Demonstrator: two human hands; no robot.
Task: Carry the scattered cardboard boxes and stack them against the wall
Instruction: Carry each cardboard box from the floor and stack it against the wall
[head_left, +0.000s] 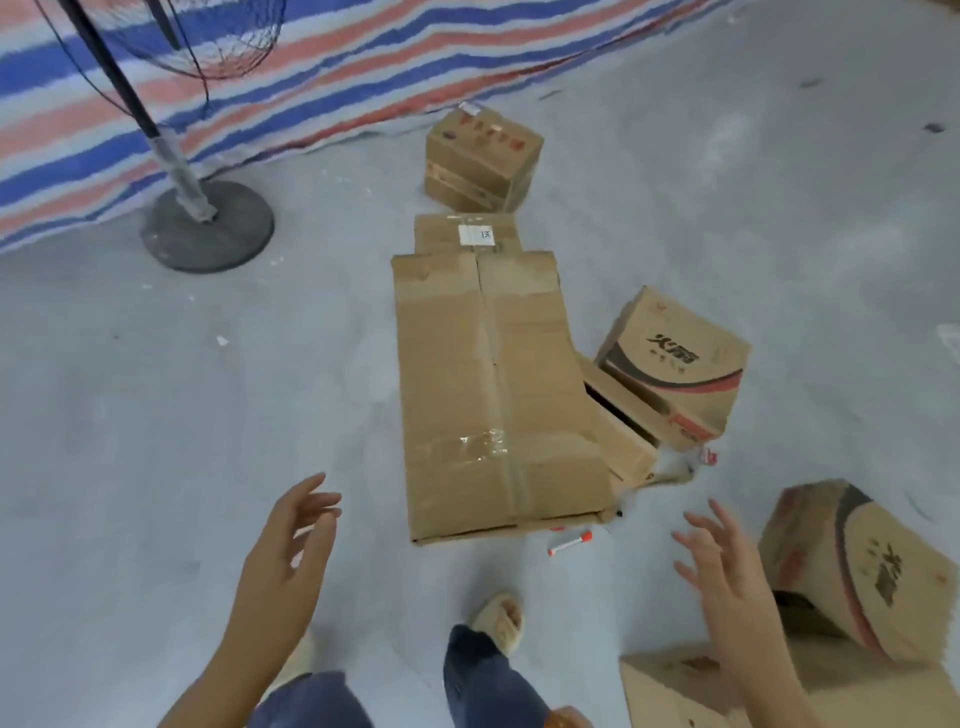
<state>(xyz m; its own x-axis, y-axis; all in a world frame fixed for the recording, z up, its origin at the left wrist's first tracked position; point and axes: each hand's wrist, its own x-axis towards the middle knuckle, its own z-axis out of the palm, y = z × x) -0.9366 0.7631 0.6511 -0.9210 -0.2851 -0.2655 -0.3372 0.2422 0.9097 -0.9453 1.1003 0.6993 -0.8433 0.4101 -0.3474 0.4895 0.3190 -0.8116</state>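
Note:
A long plain cardboard box (493, 395) lies on the grey floor straight ahead of me. Behind it sits a smaller box with a white label (467, 234), and further back a printed box (483, 161) near the striped tarpaulin. A printed box (675, 364) leans at the long box's right side, over a narrow open box (621, 421). Two more boxes are at the lower right: one printed (852, 566) and one plain (691, 686). My left hand (291, 545) and my right hand (722, 561) are held out over the floor with spread fingers, holding nothing, either side of the long box's near end.
A fan stand with a round dark base (208, 223) rises at the left, in front of a red, white and blue striped tarpaulin (311, 67). A small white and orange tube (569, 544) lies on the floor by the long box. My sandalled foot (501, 621) is below.

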